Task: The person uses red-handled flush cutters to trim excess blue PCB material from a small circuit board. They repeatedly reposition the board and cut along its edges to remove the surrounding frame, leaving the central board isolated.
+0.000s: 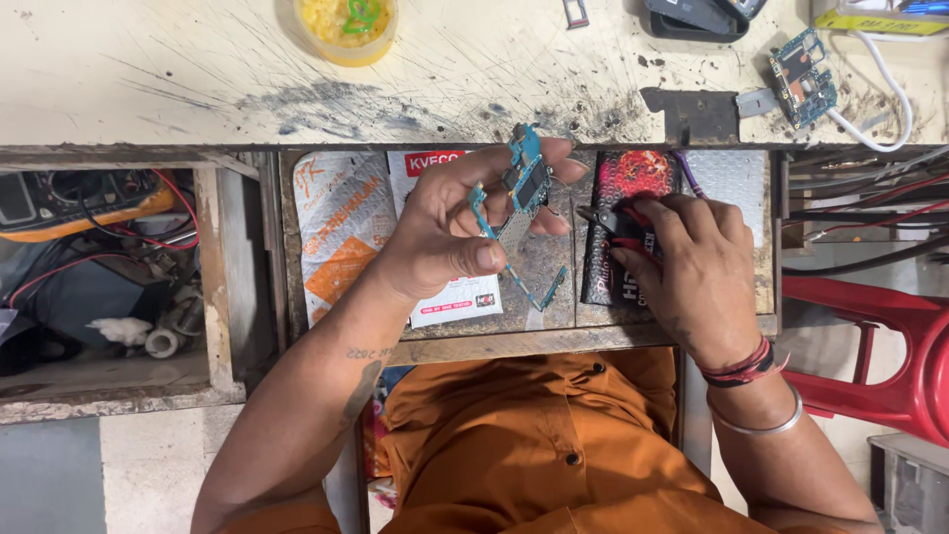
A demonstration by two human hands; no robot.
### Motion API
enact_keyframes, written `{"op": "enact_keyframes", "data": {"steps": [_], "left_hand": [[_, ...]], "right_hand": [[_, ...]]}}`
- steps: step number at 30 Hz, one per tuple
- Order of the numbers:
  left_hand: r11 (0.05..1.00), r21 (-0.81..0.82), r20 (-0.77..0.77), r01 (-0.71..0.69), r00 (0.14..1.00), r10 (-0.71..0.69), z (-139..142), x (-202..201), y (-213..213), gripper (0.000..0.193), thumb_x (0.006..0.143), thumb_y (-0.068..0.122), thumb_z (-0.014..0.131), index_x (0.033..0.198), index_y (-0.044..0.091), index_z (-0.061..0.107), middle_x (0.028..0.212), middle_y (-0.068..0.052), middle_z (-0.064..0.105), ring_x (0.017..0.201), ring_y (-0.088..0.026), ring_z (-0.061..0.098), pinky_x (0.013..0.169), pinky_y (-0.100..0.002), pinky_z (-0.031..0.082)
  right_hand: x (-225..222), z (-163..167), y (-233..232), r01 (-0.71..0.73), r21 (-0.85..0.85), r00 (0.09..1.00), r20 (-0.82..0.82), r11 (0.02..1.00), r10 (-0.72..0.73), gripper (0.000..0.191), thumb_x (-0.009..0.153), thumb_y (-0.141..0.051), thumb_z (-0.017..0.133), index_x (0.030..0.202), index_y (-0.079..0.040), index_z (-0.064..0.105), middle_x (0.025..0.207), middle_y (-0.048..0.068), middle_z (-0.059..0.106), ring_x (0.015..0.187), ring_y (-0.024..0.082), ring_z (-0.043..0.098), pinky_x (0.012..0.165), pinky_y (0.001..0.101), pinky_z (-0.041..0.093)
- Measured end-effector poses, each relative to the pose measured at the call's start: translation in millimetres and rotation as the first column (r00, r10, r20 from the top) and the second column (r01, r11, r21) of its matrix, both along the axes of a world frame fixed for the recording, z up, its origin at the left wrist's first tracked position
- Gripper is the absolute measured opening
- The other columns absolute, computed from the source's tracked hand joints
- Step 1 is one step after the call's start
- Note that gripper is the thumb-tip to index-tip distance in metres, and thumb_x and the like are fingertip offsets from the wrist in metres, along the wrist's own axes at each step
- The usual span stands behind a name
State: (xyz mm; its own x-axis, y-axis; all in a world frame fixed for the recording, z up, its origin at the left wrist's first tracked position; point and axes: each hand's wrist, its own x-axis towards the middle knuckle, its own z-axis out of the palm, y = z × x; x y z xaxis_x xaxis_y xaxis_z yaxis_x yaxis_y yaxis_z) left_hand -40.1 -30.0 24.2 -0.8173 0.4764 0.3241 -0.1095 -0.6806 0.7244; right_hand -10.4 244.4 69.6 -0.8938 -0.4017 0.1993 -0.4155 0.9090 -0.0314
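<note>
Head cam: my left hand point(450, 232) raised, fingers pinching blue circuit board point(524, 178); right hand point(692, 262) closed round red-handled cutters point(618, 222). Orange-white packet point(341, 232) below-left in the drawer.

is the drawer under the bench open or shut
Open: the drawer is pulled out below the bench edge, with packets lying inside, under the left hand.

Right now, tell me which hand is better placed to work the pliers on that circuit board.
Right. The right hand already grips the red-handled pliers, tips pointing at the circuit board, which the left hand holds up.
</note>
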Motion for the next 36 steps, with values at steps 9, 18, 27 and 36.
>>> {"op": "enact_keyframes", "data": {"steps": [9,18,27,36], "left_hand": [[0.999,-0.022,-0.022,-0.025,0.999,0.024,-10.1,-3.7,1.3,0.091,0.085,0.033,0.092,0.155,-0.002,0.046,0.145,-0.014,0.062,0.1,-0.009,0.066,0.101,-0.031,0.059],[0.996,-0.071,-0.036,-0.06,0.998,0.058,-17.1,-1.1,3.0,0.093,0.083,0.021,0.095,0.159,0.003,0.047,0.148,-0.012,0.06,0.121,-0.018,0.069,0.11,-0.034,0.056],[0.974,-0.135,-0.155,-0.181,0.975,0.16,-15.4,1.7,9.5,0.084,0.082,0.017,0.096,0.153,0.006,0.051,0.151,-0.008,0.059,0.134,-0.016,0.062,0.119,-0.038,0.055],[0.946,-0.229,-0.176,-0.228,0.966,0.19,-10.6,2.7,9.3,0.086,0.074,0.017,0.096,0.148,0.006,0.055,0.148,-0.009,0.061,0.124,-0.016,0.07,0.11,-0.034,0.06]], "right_hand": [[11.1,-11.3,22.1,0.155,-0.462,0.97,0.239,0.873,-0.046,0.041,0.1,-0.03,0.064,0.128,0.0,0.06,0.116,0.02,0.061,0.097,0.03,0.065,0.088,0.0412,0.053],[14.8,-23.3,37.1,0.767,-0.624,0.529,0.486,-0.148,0.695,0.055,0.107,-0.037,0.052,0.139,0.007,0.053,0.115,0.023,0.068,0.102,0.032,0.069,0.094,0.0448,0.053],[20.0,20.8,-7.8,0.073,-0.652,0.902,0.366,0.755,0.23,0.044,0.085,-0.016,0.077,0.125,0.0,0.065,0.109,0.012,0.072,0.099,0.02,0.071,0.089,0.0338,0.054],[12.1,50.4,-41.2,-0.031,-0.483,0.98,0.155,0.875,0.121,0.046,0.081,-0.018,0.082,0.122,-0.003,0.069,0.099,0.014,0.069,0.09,0.031,0.07,0.079,0.0381,0.055]]}}
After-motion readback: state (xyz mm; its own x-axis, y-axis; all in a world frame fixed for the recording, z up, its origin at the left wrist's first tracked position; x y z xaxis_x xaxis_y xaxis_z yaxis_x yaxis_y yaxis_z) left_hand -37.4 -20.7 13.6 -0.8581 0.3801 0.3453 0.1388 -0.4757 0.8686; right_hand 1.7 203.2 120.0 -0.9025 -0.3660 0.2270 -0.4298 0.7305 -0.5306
